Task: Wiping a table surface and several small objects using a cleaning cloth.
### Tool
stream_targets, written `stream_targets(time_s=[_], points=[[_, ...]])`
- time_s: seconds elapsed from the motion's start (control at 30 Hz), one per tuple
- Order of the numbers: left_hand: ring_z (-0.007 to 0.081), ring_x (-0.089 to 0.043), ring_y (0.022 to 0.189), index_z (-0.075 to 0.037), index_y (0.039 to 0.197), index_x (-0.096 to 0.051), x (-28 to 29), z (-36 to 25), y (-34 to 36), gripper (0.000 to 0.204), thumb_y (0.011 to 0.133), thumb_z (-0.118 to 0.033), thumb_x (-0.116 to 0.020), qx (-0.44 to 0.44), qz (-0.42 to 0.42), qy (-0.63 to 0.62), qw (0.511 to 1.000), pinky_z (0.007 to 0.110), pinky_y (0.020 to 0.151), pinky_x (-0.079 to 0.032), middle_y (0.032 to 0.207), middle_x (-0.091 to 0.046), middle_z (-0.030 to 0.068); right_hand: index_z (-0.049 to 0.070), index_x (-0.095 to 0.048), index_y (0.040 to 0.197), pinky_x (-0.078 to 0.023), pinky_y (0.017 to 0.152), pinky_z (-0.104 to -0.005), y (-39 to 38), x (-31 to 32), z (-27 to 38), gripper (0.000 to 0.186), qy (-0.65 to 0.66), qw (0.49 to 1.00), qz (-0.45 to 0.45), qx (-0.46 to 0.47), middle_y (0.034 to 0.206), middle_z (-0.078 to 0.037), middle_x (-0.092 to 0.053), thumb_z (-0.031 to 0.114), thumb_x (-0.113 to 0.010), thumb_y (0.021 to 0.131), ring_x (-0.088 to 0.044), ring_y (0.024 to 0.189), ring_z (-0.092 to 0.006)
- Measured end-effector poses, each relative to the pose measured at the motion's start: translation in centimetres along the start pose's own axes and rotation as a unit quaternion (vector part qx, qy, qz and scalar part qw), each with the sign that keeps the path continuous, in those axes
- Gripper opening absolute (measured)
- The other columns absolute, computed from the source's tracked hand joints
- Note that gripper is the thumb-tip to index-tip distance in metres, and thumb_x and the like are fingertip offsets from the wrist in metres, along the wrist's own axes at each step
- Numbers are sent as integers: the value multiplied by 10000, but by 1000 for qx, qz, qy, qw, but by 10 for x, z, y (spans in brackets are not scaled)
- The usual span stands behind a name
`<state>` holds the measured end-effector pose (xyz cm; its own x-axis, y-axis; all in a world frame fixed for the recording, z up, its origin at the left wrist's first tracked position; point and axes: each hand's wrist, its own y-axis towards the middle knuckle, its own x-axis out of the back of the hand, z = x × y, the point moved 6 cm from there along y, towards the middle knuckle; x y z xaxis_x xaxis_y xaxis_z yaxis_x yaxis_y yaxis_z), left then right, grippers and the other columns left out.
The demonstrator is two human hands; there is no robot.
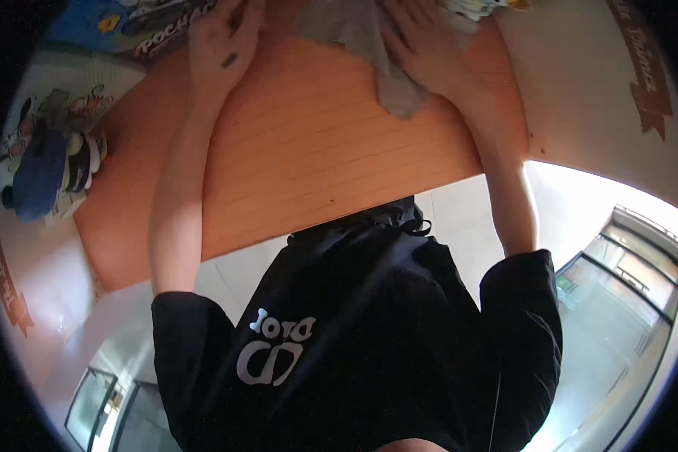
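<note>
A grey cloth lies on the wooden table at the far side, one narrow end pointing toward me. Over its right part rests my right hand, with the fingers stretched out flat. My left hand is on the table to the left of the cloth, and a dark mark shows on its back. The top edge of the picture cuts off most of its fingers, so their grip is hidden.
Blue and dark printed items lie at the far left. A bundle of blue, black and white things sits by the left edge. Something white and green is beyond my right hand. Pale panels flank the table.
</note>
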<state>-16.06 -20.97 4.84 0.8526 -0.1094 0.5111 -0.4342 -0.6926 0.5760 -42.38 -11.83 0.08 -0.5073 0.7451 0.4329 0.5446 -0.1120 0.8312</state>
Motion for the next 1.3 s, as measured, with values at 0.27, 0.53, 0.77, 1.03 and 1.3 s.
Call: stream_targets(time_s=[0.27, 0.53, 0.77, 1.03, 1.3], points=[[93, -584, 701, -97, 1286, -790, 10, 4, -20, 262, 1149, -234, -613, 79, -37, -20, 996, 255, 654, -448, 783, -687, -15, 105, -470, 1657, -330, 1281, -527, 35, 71, 80, 660, 65, 859, 395, -320, 1749, -100, -415, 472, -522, 1111, -424, 1559, -369], [109, -593, 717, -78, 1277, -784, 5, -1, -14, 249, 1142, -208, -621, 132, -10, -54, 990, 255, 671, -461, 808, -686, -1, 26, -512, 1606, -355, 1251, -555, -53, 134, 14, 673, -125, 820, 360, -427, 1663, -182, -520, 449, -571, 1086, -475, 1503, -434], [107, -595, 720, -83, 1280, -784, -2, 9, -13, 246, 1144, -199, -614, 165, -14, -105, 981, 255, 679, -464, 808, -687, 9, 12, -503, 1592, -394, 1234, -557, 53, 83, 116, 721, 41, 847, 366, -383, 1685, -209, -476, 462, -632, 1044, -409, 1573, -441], [108, -600, 722, -66, 1270, -780, 5, 2, -20, 253, 1150, -193, -598, 156, -17, -73, 985, 252, 680, -464, 813, -689, 15, 7, -452, 1639, -338, 1278, -574, -37, 148, 41, 712, -134, 778, 349, -504, 1696, -222, -458, 446, -580, 1093, -400, 1563, -485], [114, -605, 726, -45, 1259, -777, 6, 2, -18, 247, 1142, -181, -606, 180, -15, -86, 980, 243, 678, -469, 809, -689, 17, -96, -448, 1578, -271, 1288, -628, 54, 88, 147, 823, 14, 804, 411, -429, 1675, -324, -410, 451, -662, 1001, -341, 1567, -551]])
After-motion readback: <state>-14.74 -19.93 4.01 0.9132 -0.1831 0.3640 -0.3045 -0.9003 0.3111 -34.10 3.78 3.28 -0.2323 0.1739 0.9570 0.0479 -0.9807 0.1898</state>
